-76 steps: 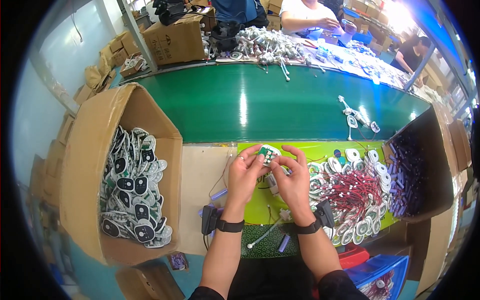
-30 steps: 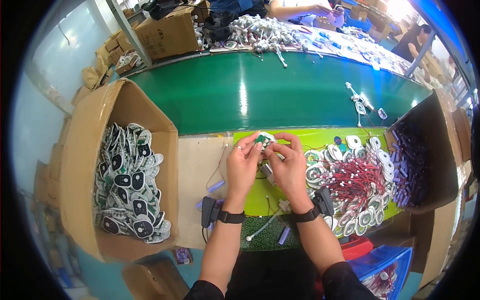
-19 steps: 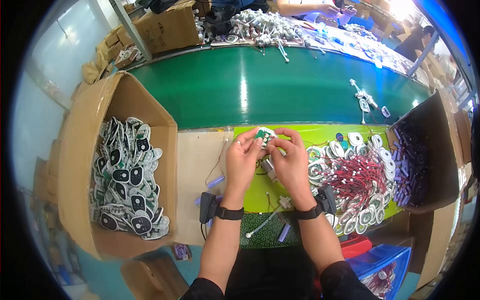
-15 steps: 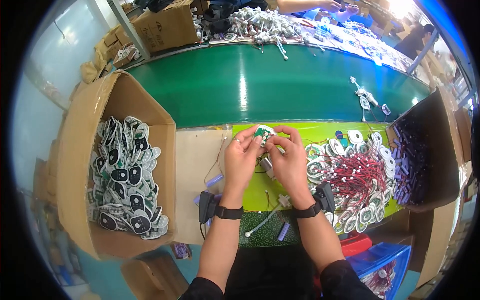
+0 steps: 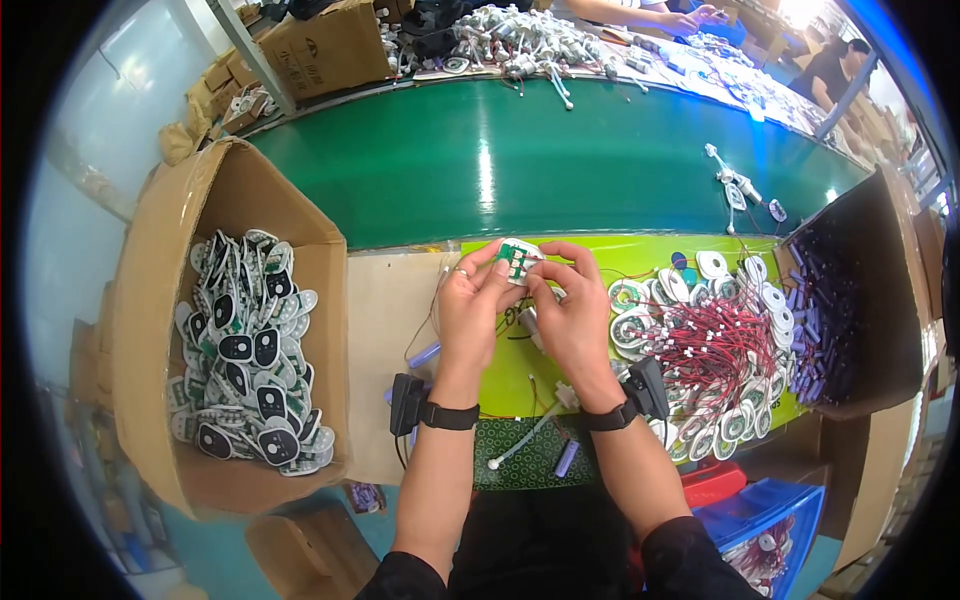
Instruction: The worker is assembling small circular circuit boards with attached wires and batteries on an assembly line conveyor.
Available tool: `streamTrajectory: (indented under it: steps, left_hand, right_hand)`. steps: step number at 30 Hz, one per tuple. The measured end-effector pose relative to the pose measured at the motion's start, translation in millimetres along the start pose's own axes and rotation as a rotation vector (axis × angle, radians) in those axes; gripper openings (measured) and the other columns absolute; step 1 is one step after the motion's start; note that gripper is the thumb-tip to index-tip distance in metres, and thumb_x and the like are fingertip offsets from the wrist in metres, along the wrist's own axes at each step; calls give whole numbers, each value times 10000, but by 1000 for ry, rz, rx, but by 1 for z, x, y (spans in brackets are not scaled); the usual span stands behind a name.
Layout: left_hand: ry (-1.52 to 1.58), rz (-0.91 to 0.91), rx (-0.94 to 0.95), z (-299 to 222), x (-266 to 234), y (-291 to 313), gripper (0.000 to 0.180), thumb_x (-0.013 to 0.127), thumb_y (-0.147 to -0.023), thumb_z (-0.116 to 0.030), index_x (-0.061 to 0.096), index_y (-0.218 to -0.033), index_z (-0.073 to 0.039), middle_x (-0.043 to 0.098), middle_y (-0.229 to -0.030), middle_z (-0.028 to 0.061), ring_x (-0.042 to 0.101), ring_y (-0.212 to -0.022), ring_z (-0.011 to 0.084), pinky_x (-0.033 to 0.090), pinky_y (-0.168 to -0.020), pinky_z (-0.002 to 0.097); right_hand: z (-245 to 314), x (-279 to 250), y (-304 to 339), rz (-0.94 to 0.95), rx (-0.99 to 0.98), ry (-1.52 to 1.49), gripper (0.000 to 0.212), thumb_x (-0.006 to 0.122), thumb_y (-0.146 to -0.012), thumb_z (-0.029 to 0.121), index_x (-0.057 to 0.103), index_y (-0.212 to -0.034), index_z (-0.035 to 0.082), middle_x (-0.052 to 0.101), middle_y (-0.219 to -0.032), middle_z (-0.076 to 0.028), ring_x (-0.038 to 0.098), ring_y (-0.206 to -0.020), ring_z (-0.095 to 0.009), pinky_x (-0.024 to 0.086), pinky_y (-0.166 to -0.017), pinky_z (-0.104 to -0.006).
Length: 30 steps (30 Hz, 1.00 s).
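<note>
Above the yellow-green mat (image 5: pixel 500 375), a small green circuit board in a white rounded shell (image 5: pixel 516 262) is held up. My left hand (image 5: pixel 470 305) grips its left edge between thumb and fingers. Closed in a pinch at the board's right side is my right hand (image 5: pixel 568 310); its fingertips hide what they hold. Thin wires run past its knuckles to the right. Beneath my hands lie a white cylinder part (image 5: pixel 530 325), partly covered, and a white tube with a fitting (image 5: pixel 566 397). A purple battery cell (image 5: pixel 567 458) lies nearer me, and another purple cell (image 5: pixel 424 355) left of my left wrist.
At left stands a cardboard box (image 5: pixel 335 370) of white-and-black panels. White rings with red wires (image 5: pixel 710 345) are piled at right, beside a box of purple cells (image 5: pixel 880 320). A green conveyor belt (image 5: pixel 400 160) crosses beyond; another person's hands (image 5: pixel 690 20) work past it.
The board has tilted to face me more and moved slightly left and up, with both hands still at it. The white assembly on the belt sits slightly further right.
</note>
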<state>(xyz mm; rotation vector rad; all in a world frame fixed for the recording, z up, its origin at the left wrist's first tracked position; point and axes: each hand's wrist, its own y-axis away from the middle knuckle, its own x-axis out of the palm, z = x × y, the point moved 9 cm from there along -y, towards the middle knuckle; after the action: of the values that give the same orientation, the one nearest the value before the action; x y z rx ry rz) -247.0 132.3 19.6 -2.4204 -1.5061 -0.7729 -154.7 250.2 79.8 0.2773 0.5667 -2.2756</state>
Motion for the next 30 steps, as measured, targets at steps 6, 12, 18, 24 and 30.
streamTrajectory:
  steps: [6, 12, 18, 24, 30]
  left_hand:
    - [-7, 18, 16, 0, 3, 1, 374, 598, -1063, -68, 506, -1408, 43, 710, -1222, 202, 731, -1064, 245, 635, -929, 379]
    - [-4, 53, 59, -4, 6, 1, 356, 590, -1067, -65, 511, -1399, 34, 710, -1233, 202, 728, -1070, 242, 632, -945, 382]
    - [-65, 65, 123, -7, 10, 5, 326, 593, -1064, -53, 553, -1377, 28, 705, -1245, 190, 716, -1102, 235, 624, -973, 386]
    - [-133, 76, 184, -8, 12, 4, 321, 600, -1059, -42, 570, -1370, 30, 704, -1249, 173, 709, -1109, 220, 624, -969, 364]
    - [-107, 39, 168, -8, 18, 5, 329, 583, -1065, -29, 561, -1386, 42, 701, -1255, 160, 701, -1080, 181, 617, -932, 321]
  right_hand:
    - [2, -2, 0, -8, -24, -22, 81, 735, -876, 5, 772, -947, 4, 655, -1241, -121, 689, -927, -283, 564, -768, -387]
    - [5, -3, -1, 2, -20, -52, 88, 747, -875, 14, 782, -956, 13, 644, -1248, -120, 691, -906, -271, 566, -734, -378]
    - [5, -5, 0, -29, -65, 8, 83, 752, -871, 19, 785, -947, 12, 653, -1235, -119, 692, -898, -271, 563, -729, -377]
    - [2, -3, -3, -43, -38, 1, 84, 744, -856, 8, 787, -928, 2, 672, -1201, -124, 691, -898, -273, 562, -745, -385]
    - [2, -5, -9, -25, -23, -83, 89, 741, -850, 11, 783, -925, -10, 679, -1207, -126, 697, -915, -264, 565, -776, -373]
